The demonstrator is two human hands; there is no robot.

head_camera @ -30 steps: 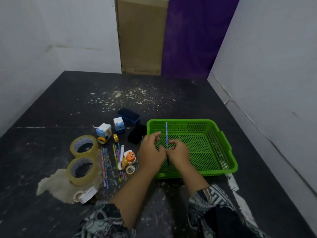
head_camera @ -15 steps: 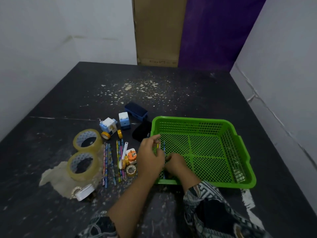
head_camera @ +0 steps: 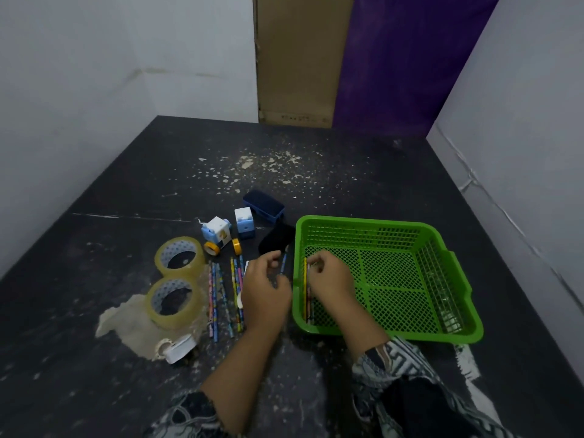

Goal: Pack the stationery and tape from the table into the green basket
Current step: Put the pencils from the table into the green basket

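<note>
The green basket [head_camera: 363, 221] sits right of centre on the dark table. My right hand [head_camera: 331, 279] is inside it at the left wall, fingertips pinched on the top ends of two pencils [head_camera: 306, 298] lying along that wall. My left hand [head_camera: 265, 289] hovers just outside the basket, thumb and fingers closed around a blue pencil [head_camera: 283, 263]. Several patterned pencils [head_camera: 218, 298] lie on the table left of it. Two clear tape rolls [head_camera: 180, 256] [head_camera: 173, 301] and a white tape dispenser [head_camera: 177, 347] lie farther left.
Two white-blue sharpeners [head_camera: 216, 232] [head_camera: 244, 221], two small yellow tape rolls [head_camera: 211, 248] [head_camera: 236, 246], a dark blue board eraser [head_camera: 264, 205] and a black object [head_camera: 276, 238] sit behind the pencils. A grey wall [head_camera: 521, 184] runs close along the basket's right side.
My right hand has lowered the upright blue pencil into the basket beside the left wall. My left hand has moved out of the basket to a pencil on the table.
</note>
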